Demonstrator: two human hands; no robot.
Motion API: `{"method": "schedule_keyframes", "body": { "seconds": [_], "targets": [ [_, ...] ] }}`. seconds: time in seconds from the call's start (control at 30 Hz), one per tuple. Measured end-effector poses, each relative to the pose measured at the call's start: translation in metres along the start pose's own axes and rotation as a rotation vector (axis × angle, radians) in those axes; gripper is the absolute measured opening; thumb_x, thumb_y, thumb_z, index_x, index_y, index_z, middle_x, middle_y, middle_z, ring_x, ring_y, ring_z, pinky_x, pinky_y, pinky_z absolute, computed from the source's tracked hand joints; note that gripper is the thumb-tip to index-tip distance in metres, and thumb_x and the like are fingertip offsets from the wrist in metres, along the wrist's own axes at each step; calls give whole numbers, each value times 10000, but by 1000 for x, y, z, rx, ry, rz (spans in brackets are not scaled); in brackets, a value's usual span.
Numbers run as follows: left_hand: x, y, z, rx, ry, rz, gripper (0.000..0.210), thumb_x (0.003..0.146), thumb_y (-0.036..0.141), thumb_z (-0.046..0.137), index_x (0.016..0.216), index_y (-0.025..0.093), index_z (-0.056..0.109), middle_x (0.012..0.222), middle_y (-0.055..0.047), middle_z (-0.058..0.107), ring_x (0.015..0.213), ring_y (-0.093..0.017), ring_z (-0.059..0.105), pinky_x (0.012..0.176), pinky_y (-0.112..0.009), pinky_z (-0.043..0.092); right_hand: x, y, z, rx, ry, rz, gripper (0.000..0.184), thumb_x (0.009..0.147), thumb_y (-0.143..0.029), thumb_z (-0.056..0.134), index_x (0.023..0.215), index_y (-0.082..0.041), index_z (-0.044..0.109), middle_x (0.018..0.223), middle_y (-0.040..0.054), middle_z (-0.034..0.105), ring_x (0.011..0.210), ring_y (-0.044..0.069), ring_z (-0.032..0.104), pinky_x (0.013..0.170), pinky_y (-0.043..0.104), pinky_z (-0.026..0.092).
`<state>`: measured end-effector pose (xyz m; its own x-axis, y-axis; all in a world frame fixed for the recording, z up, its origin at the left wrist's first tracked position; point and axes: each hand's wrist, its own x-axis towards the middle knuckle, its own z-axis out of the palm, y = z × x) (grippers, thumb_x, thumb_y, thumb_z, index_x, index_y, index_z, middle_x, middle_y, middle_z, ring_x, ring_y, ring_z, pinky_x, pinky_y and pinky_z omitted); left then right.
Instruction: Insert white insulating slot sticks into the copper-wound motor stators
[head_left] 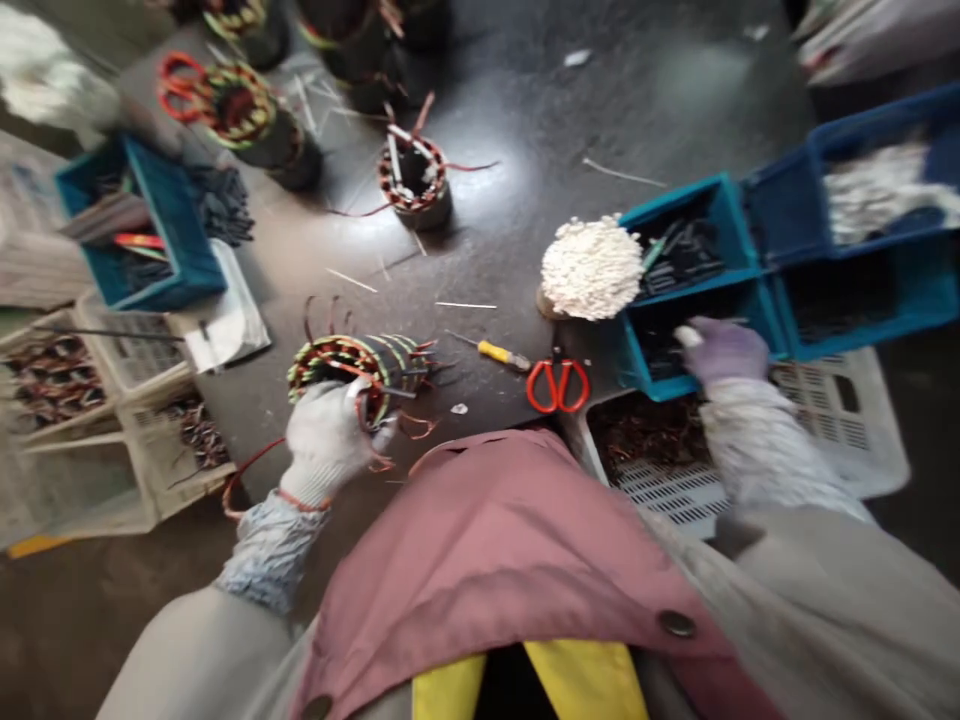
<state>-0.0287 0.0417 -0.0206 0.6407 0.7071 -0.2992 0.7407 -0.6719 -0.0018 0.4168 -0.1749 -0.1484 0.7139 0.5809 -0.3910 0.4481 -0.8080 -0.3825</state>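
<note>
My left hand point(326, 430), in a white knit glove, is closed at the near end of a wound motor stator point(401, 362) lying on its side. Its fingers hold copper lead wires point(371, 405), with a dark sleeve beside them. More loose wire ends stick out around the stator. At the right, my right hand point(724, 350), in a purple and white glove, reaches into a blue bin point(664, 385) with dark pieces inside. Its fingertips are blurred and partly hidden. A yellow-handled screwdriver point(502, 353) and red-handled scissors point(557, 385) lie between my hands.
A bundle of white sticks point(592, 268) stands beside the bins. Another upright stator point(415, 178) stands farther back, with several more at the upper left. A blue box point(176, 235) and plastic crates point(139, 470) are at the left. A basket point(667, 495) holds copper scraps.
</note>
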Motion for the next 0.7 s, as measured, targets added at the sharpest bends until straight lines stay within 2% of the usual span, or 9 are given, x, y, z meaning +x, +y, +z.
{"method": "schedule_keyframes", "body": {
  "seconds": [0.07,0.13,0.2,0.27,0.37,0.47,0.57,0.63,0.7],
  "targets": [
    [1,-2,5,5,19,16,309,762,468,579,862,192,674,707,-79,700,734,-259,683,738,-349,491,-20,-15,-8,147,33,47,250,817,-389,650,612,-293,545,628,72,547,940,320,672,841,524,516],
    [1,-3,10,-2,37,34,291,768,444,573,888,200,676,711,-66,706,736,-247,688,767,-343,496,-53,-55,0,409,-86,35,169,799,-476,672,767,-311,673,675,42,619,727,232,671,634,381,551],
    [0,-4,11,-16,40,50,287,760,422,581,919,202,676,726,-62,714,739,-248,690,789,-351,499,-83,-111,29,649,-342,65,262,747,-501,714,852,-261,730,731,36,677,534,140,583,459,273,463],
    [0,-4,11,-37,25,70,293,753,403,592,944,196,673,743,-67,719,744,-252,691,808,-363,498,-100,-168,69,889,-590,164,324,661,-483,787,781,-190,720,644,10,633,446,70,476,386,203,348],
    [-1,-3,8,-76,11,86,286,763,392,595,955,193,667,757,-70,721,760,-254,692,825,-368,492,-102,-225,120,1056,-685,273,335,584,-423,853,684,-159,673,527,-40,547,413,44,426,358,166,299],
    [-1,-2,6,-111,2,82,275,799,379,577,976,188,668,767,-74,723,771,-251,692,832,-371,486,-96,-242,142,1076,-728,306,300,593,-364,871,702,-154,687,494,-40,549,437,68,485,394,171,388],
    [-2,-2,8,-124,3,111,316,815,385,572,1020,166,670,765,-82,720,779,-250,694,854,-374,480,-95,-244,144,1038,-732,247,271,640,-360,853,746,-148,721,543,-8,613,474,91,539,438,199,453],
    [-3,-3,11,-117,19,128,348,813,390,575,1047,151,671,753,-84,718,783,-256,696,856,-377,480,-96,-246,142,952,-687,131,245,691,-360,816,809,-155,755,605,13,663,512,117,583,490,238,504],
    [-4,-4,13,-116,37,137,356,813,385,576,1054,141,671,754,-86,721,783,-260,697,857,-380,482,-94,-251,143,814,-609,-85,188,741,-323,776,859,-178,780,720,36,721,650,165,662,646,307,571]
  ]
}}
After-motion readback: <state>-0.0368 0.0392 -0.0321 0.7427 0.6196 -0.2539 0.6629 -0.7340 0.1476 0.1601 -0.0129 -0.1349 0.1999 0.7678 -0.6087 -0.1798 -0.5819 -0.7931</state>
